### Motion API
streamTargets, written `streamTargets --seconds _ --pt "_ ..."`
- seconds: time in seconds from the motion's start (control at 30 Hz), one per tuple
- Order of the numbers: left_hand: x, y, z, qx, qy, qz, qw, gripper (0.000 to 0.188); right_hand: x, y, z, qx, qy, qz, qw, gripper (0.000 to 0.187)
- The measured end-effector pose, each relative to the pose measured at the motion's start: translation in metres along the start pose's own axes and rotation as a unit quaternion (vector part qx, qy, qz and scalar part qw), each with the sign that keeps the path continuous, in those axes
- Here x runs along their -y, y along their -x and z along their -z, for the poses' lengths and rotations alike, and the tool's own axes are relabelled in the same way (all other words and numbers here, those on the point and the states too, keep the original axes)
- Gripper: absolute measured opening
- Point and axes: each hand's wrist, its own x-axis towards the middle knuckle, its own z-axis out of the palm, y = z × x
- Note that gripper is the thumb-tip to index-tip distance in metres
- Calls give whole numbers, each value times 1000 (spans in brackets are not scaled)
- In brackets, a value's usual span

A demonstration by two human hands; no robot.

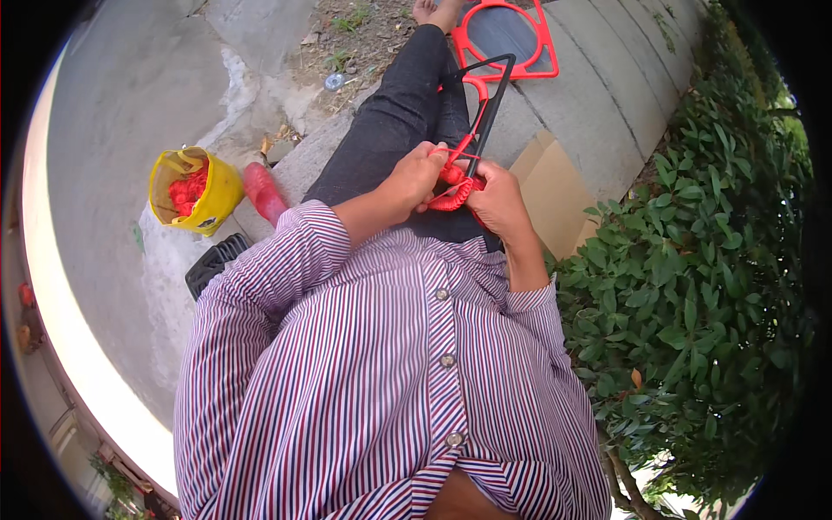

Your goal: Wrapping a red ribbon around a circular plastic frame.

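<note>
Both of my hands meet over my lap at a black bar frame (495, 108) that is partly wrapped in red cord. My left hand (411, 184) has its fingers pinched together on the red cord (451, 201), which forms a thick, ridged coil between the hands. A thin strand of it runs across to the other side. My right hand (501, 201) is curled round the near end of the frame and the coil; some of its fingers are hidden behind them. From the hands, the frame reaches away over my legs.
A yellow bucket (227, 195) with red cord in it stands on the left, beside a red, cone-like thing (264, 194) and a black plastic item (215, 262). Ahead lies a red frame (543, 35) with a dark panel. Cardboard (555, 186) and a leafy bush (685, 286) are on the right.
</note>
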Motion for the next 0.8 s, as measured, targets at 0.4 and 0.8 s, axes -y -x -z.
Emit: streamTargets --seconds 0.4,0.8 --pt "-46 23 -21 58 213 -99 970 21 49 36 35 -150 69 258 952 46" --pt "-11 -11 -16 48 45 7 998 24 19 133 189 -152 -689 223 673 23"
